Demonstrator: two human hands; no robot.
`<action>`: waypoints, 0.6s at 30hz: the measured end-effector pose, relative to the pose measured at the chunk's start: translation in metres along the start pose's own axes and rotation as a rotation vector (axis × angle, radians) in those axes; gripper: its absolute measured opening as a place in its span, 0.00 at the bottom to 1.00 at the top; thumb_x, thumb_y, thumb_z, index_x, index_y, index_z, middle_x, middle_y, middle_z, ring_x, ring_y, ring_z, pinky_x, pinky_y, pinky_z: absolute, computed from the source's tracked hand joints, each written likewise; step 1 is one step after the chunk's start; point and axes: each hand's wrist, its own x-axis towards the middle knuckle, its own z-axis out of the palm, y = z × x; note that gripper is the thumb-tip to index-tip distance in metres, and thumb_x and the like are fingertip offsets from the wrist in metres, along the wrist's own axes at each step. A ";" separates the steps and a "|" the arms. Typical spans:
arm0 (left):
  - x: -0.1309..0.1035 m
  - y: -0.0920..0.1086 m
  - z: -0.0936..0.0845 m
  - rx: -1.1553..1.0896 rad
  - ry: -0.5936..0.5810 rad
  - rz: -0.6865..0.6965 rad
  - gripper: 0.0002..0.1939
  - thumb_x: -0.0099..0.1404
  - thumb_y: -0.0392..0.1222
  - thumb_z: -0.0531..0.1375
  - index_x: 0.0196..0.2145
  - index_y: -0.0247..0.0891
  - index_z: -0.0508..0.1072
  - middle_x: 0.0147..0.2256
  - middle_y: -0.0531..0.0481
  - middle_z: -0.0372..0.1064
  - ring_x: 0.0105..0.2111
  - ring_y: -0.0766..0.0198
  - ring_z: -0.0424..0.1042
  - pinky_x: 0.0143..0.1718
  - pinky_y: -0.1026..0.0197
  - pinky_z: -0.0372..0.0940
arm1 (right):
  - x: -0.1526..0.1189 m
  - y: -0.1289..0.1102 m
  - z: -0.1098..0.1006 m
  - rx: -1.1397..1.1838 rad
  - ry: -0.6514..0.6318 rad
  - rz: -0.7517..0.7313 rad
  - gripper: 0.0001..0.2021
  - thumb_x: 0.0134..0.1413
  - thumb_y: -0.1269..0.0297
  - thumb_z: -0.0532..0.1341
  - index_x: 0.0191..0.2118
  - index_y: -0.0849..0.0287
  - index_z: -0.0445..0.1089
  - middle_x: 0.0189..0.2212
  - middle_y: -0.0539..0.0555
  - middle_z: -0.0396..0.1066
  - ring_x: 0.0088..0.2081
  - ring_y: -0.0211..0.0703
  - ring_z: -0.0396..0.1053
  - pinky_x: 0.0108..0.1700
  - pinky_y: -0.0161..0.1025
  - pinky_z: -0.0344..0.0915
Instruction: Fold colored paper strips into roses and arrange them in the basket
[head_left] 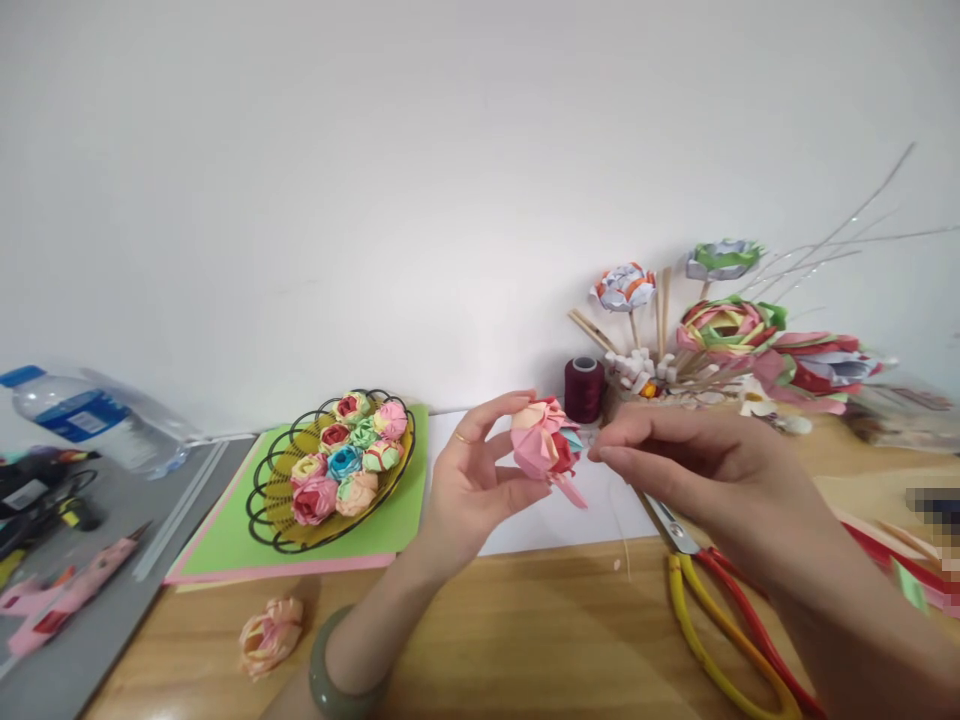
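Folded-paper flower (531, 452), layered in pink and peach with red and pale-blue petals, pink strip trailing below, raised in left-hand fingertips (521, 403).

The rounded pink paper flower (534, 445) shows red and pale-blue petals; the oval, woven yellow basket (280, 488) — a black looped rim. Flat paper sheet (225, 545): bright green. Cylindrical thread spool (584, 392): deep maroon. Looped scissor handles (681, 600): yellow, red.
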 end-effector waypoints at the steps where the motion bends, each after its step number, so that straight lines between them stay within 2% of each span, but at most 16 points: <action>1: -0.001 -0.001 0.000 0.051 -0.002 0.059 0.26 0.52 0.31 0.65 0.47 0.49 0.66 0.53 0.49 0.61 0.46 0.60 0.68 0.37 0.63 0.71 | 0.000 0.000 0.000 -0.001 -0.008 0.003 0.10 0.49 0.57 0.61 0.23 0.57 0.70 0.20 0.48 0.64 0.23 0.36 0.59 0.23 0.32 0.53; 8: -0.002 -0.005 0.000 0.370 0.030 0.444 0.24 0.55 0.27 0.61 0.47 0.45 0.64 0.50 0.47 0.60 0.49 0.60 0.64 0.42 0.58 0.70 | -0.002 -0.001 0.000 -0.010 -0.023 0.013 0.10 0.48 0.57 0.61 0.23 0.56 0.71 0.20 0.48 0.66 0.24 0.35 0.60 0.23 0.32 0.54; 13: 0.000 -0.006 -0.004 0.696 0.034 0.744 0.28 0.54 0.21 0.58 0.50 0.43 0.62 0.48 0.46 0.63 0.50 0.59 0.63 0.47 0.50 0.66 | -0.004 -0.004 0.003 -0.029 -0.003 0.052 0.09 0.46 0.57 0.62 0.25 0.56 0.72 0.20 0.48 0.68 0.23 0.35 0.61 0.22 0.31 0.55; 16: -0.003 -0.007 -0.004 0.776 0.012 0.811 0.31 0.53 0.19 0.56 0.51 0.45 0.62 0.50 0.47 0.61 0.50 0.59 0.64 0.48 0.50 0.66 | -0.004 -0.003 0.004 -0.056 -0.010 0.067 0.09 0.47 0.58 0.61 0.24 0.58 0.71 0.20 0.49 0.67 0.23 0.36 0.61 0.22 0.31 0.56; 18: -0.006 -0.006 -0.002 0.723 -0.003 0.730 0.33 0.53 0.23 0.59 0.53 0.46 0.60 0.52 0.46 0.59 0.52 0.57 0.63 0.49 0.50 0.65 | -0.005 -0.004 0.005 -0.090 0.002 0.045 0.09 0.47 0.60 0.59 0.22 0.58 0.69 0.18 0.49 0.66 0.22 0.35 0.60 0.21 0.31 0.55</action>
